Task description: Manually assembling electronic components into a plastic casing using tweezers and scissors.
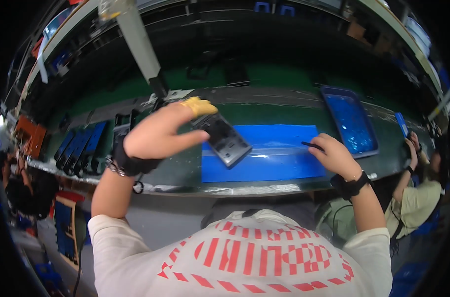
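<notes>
My left hand (163,129), with yellow covers on its fingertips, grips the upper left end of a black rectangular plastic housing (230,143). The housing is tilted over the left part of a blue mat (279,171); whether it touches the mat I cannot tell. Above the mat's right end, my right hand (336,157) is closed in a pinch on a thin black stick-like piece (312,146), which points left toward the housing. Both wrists wear black bands.
A dark blue tray (375,143) with shiny clear contents stands right of the mat. Several black and blue parts (81,146) line up at the left, beside a black frame (122,123). A pale post (136,47) rises behind. Co-workers sit at both sides.
</notes>
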Demonstrator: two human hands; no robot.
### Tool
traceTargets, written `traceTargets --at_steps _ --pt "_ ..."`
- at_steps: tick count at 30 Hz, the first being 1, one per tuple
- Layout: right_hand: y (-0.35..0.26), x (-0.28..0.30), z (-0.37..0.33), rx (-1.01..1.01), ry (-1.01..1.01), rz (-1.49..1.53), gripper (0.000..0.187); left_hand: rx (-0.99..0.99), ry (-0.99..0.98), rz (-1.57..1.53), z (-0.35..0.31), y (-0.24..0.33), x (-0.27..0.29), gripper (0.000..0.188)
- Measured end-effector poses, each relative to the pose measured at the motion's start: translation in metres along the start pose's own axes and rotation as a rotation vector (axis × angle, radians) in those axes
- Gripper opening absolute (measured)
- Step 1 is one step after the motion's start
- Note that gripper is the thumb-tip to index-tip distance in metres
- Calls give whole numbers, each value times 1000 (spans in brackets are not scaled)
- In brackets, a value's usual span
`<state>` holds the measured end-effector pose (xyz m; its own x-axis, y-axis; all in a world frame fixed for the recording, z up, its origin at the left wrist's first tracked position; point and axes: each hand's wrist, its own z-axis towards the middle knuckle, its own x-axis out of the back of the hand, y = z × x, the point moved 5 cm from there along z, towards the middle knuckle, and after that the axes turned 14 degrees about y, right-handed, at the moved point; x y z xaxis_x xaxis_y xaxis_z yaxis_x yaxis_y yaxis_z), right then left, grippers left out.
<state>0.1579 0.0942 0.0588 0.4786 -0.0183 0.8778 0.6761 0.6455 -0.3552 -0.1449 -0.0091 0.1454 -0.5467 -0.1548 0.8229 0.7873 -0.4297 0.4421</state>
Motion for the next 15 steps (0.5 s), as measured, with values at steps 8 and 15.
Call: traceTargets --at_steps 8,15 --pt "9 -13 70 29 114 -116 28 436 3 348 114 -153 20 47" --pt "-35 -107 260 -88 118 -197 46 839 141 829 195 -278 -27 78"
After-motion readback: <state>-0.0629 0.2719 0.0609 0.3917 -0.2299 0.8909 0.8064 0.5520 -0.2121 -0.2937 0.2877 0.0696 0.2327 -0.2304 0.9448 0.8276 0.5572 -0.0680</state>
